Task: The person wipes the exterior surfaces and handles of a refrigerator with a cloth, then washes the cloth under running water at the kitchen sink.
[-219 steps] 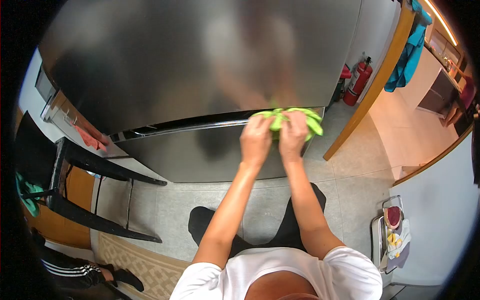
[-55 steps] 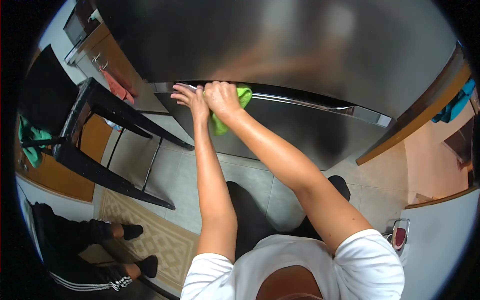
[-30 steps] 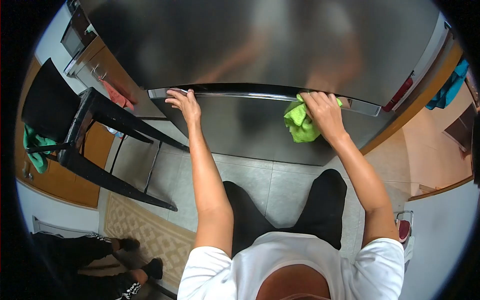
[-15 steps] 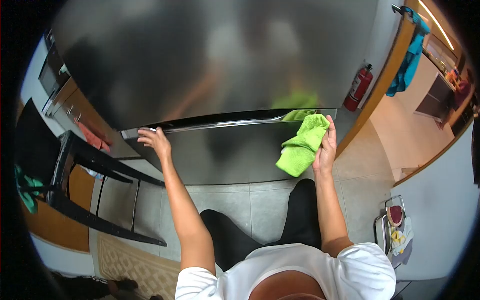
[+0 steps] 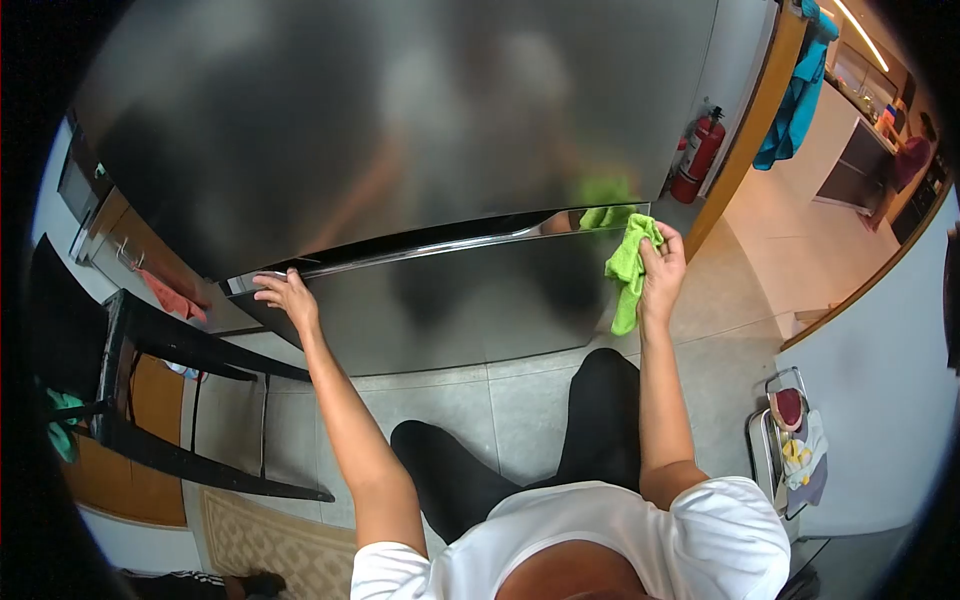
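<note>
In front of me stands a brushed-metal refrigerator [image 5: 400, 120] with a lower drawer [image 5: 450, 310] and a shiny trim strip [image 5: 440, 246] running across its top edge. My right hand [image 5: 662, 272] grips a bright green cloth [image 5: 627, 270] at the right end of that strip. The cloth hangs down bunched, and its reflection shows in the metal. At the strip's left end, my left hand [image 5: 290, 298] rests with fingers spread on the drawer's upper edge, holding nothing.
A black chair [image 5: 120, 330] stands on the left, by a patterned rug [image 5: 270, 540]. A red fire extinguisher [image 5: 698, 155] is right of the refrigerator, near a wooden door frame [image 5: 745, 130] with a blue towel [image 5: 797, 105]. A folding rack [image 5: 765, 450] leans at right. Another person [image 5: 908, 165] is far off.
The green cloth has gone from spread over my right palm to bunched between my fingers. My view has shifted slightly; my left hand stays at the strip's left end.
</note>
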The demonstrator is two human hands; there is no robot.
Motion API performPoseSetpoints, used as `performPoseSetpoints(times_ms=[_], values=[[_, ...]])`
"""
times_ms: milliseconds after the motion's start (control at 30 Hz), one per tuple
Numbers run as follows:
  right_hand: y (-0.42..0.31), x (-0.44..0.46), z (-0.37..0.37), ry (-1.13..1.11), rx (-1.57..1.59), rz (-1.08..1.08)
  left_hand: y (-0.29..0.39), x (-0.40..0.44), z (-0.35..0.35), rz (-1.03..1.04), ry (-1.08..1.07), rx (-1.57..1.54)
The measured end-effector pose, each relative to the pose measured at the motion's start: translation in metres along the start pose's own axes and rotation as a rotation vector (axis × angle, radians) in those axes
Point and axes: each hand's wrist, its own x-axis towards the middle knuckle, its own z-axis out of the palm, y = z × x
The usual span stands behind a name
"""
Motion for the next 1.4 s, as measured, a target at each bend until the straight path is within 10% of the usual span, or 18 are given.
performPoseSetpoints(times_ms=[133,467,800,1133,1400], values=[[-0.007,0.010,0.016,0.013,-0.602,-0.330,0.003,-0.002,-0.001,-0.016,-0.002,-0.021],[0.025,-0.024,0.110,-0.235,-0.878,-0.708,0.005,-0.006,0.005,0.003,0.030,-0.005],[0.020,0.026,0.024,0.144,-0.814,-0.593,-0.001,-0.002,0.011,-0.001,0.068,0.043],[0.024,-0.020,0.085,-0.285,-0.820,-0.693,-0.007,0.001,0.009,-0.015,0.043,0.007],[0.012,0.043,-0.009,0.146,-0.835,-0.488,-0.007,0.000,0.010,0.000,0.035,0.057]])
